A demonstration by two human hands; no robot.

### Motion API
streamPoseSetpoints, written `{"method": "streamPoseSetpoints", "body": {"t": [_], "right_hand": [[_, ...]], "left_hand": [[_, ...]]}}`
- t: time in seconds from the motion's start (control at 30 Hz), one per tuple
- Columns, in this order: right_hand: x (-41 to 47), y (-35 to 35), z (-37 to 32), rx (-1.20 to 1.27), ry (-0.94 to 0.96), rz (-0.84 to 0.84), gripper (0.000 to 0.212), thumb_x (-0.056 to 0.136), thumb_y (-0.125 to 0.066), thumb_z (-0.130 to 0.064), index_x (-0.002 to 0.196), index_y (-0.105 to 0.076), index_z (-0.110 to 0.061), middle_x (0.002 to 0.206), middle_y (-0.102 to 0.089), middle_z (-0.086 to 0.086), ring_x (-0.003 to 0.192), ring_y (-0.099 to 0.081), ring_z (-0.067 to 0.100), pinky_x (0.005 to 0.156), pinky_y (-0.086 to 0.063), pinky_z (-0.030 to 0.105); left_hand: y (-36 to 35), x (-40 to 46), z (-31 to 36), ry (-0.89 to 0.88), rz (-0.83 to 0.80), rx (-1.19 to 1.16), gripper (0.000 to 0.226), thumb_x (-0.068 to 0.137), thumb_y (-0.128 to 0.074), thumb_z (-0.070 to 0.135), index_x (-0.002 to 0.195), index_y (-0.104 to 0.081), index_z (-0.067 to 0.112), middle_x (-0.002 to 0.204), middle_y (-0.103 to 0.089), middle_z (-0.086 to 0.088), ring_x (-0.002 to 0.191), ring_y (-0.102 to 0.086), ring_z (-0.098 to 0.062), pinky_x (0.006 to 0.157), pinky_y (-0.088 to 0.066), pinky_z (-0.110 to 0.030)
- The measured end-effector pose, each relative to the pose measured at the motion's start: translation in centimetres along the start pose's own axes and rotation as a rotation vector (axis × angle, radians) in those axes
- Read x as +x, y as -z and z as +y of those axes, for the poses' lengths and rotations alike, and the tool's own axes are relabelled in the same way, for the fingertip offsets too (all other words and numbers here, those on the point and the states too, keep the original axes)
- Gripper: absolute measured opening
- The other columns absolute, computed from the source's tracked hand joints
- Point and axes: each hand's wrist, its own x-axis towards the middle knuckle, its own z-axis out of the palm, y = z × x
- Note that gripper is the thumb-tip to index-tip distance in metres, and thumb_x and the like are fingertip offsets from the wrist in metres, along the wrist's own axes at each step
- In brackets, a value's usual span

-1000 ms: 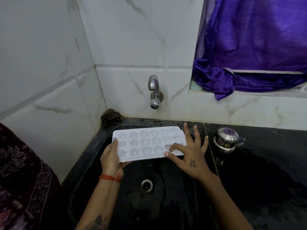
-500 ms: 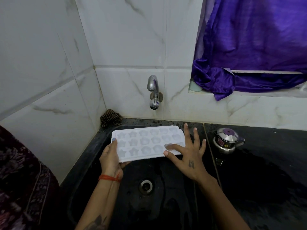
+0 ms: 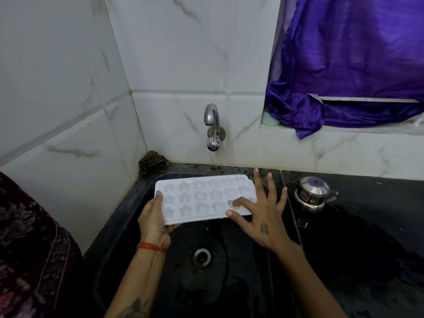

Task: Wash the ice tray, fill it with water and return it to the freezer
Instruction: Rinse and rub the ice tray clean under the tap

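A white ice tray (image 3: 202,196) with star and flower moulds is held level over the black sink (image 3: 128,210), below the steel tap (image 3: 213,127). My left hand (image 3: 152,218) grips its left end, thumb on top and fingers underneath. My right hand (image 3: 259,212) rests on the tray's right end with fingers spread, index finger and thumb pressing on its surface. No water runs from the tap.
The sink's drain (image 3: 202,258) lies below the tray. A small steel kettle (image 3: 314,193) with a purple knob stands on the black counter to the right. A brown scrubber (image 3: 152,162) sits in the back-left corner. Purple curtain (image 3: 344,65) hangs over the ledge.
My right hand has shifted a little on the tray's right end, its finger rubbing over the moulds. The tray and my left hand stay almost in place.
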Motion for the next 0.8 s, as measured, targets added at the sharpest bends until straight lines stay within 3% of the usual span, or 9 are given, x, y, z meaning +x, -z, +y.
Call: {"method": "streamPoseSetpoints", "body": {"t": [0.13, 0.3, 0.5, 0.63, 0.8], "right_hand": [[-0.21, 0.16, -0.39, 0.219, -0.082, -0.077, 0.048, 0.071, -0.034, -0.078, 0.094, -0.065, -0.05, 0.157, 0.017, -0.012, 0.138, 0.033, 0.009, 0.106, 0.028, 0.044], [-0.03, 0.6, -0.4, 0.315, -0.143, -0.177, 0.031, 0.065, -0.044, -0.078, 0.076, -0.062, -0.055, 0.154, 0.019, -0.019, 0.137, 0.033, 0.006, 0.106, 0.025, 0.045], [-0.22, 0.36, 0.13, -0.019, 0.025, -0.048, 0.05, 0.077, -0.032, -0.078, 0.081, -0.064, -0.039, 0.158, 0.009, -0.006, 0.143, 0.024, 0.02, 0.108, 0.023, 0.053], [-0.07, 0.04, 0.08, -0.177, 0.101, 0.049, 0.047, 0.084, -0.03, -0.073, 0.079, -0.063, -0.038, 0.159, -0.009, 0.005, 0.146, 0.005, 0.032, 0.109, 0.012, 0.063], [-0.16, -0.2, 0.24, -0.155, 0.06, 0.057, 0.053, 0.083, -0.026, -0.076, 0.086, -0.066, -0.042, 0.159, -0.004, 0.003, 0.145, 0.01, 0.03, 0.109, 0.014, 0.06]], "left_hand": [[0.09, 0.04, 0.02, -0.013, 0.003, -0.001, 0.016, 0.093, -0.056, 0.033, 0.08, -0.057, 0.022, 0.085, -0.064, 0.0, 0.074, -0.061, -0.017, 0.043, -0.055, -0.03], [0.25, 0.05, -0.13, -0.016, 0.003, 0.002, 0.016, 0.093, -0.057, 0.031, 0.08, -0.057, 0.022, 0.085, -0.064, 0.0, 0.074, -0.062, -0.017, 0.047, -0.055, -0.031], [0.19, 0.04, -0.26, -0.013, -0.008, 0.007, 0.016, 0.093, -0.057, 0.032, 0.081, -0.058, 0.021, 0.087, -0.064, -0.001, 0.076, -0.062, -0.019, 0.064, -0.055, -0.038], [0.25, 0.11, -0.34, -0.014, -0.008, 0.011, 0.017, 0.093, -0.057, 0.033, 0.082, -0.058, 0.021, 0.087, -0.065, -0.002, 0.076, -0.062, -0.018, 0.05, -0.056, -0.034], [0.22, 0.12, -0.33, -0.021, -0.006, 0.016, 0.016, 0.093, -0.056, 0.032, 0.082, -0.058, 0.021, 0.087, -0.065, -0.001, 0.075, -0.062, -0.017, 0.049, -0.056, -0.032]]}}
